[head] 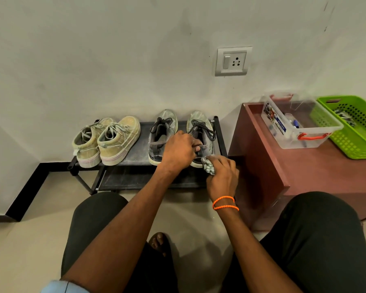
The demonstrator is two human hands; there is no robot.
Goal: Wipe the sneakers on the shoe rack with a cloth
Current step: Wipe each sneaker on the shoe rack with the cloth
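Observation:
A low black shoe rack (140, 159) stands against the wall. Its top shelf carries a pair of beige sneakers (108, 140) on the left and a pair of dark grey sneakers on the right. My left hand (179, 152) grips the collar of the right grey sneaker (203, 129), fingers hooked inside its opening. My right hand (222, 176) holds a bunched grey cloth (208, 167) against that sneaker's heel. The left grey sneaker (160, 135) stands untouched beside it.
A brown cabinet (294, 174) sits right of the rack, bearing a clear plastic box (294, 123) with red handles and a green basket (353, 127). A wall socket (232, 61) is above. My knees and a foot are in the foreground on the beige floor.

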